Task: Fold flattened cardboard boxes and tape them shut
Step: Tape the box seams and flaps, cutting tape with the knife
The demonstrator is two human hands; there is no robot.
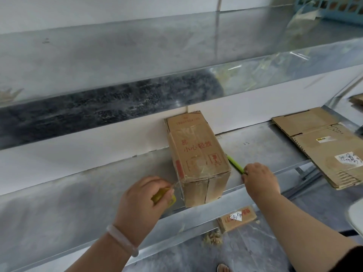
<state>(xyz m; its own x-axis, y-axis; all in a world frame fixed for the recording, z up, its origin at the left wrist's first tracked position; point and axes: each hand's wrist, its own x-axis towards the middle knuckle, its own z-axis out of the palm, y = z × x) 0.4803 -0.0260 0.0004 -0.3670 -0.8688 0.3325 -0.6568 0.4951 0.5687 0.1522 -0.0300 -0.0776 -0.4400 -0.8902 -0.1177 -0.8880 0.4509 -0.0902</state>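
A folded brown cardboard box [196, 152] with red print lies on the metal shelf [82, 193], clear tape across its top and near end. My left hand [141, 209] grips a yellow tape roll [164, 196] just left of the box's near corner, and a strip of clear tape runs from the roll to the box. My right hand [259, 179] rests on the shelf to the right of the box, fingers closed on the end of a green utility knife [234, 163] that lies beside the box.
Flattened cardboard boxes [322, 142] are stacked on the shelf at the right. A small cardboard piece [238, 218] and scraps lie on the floor below. An upper metal shelf [137, 61] overhangs, with a teal basket [337, 8] at its far right.
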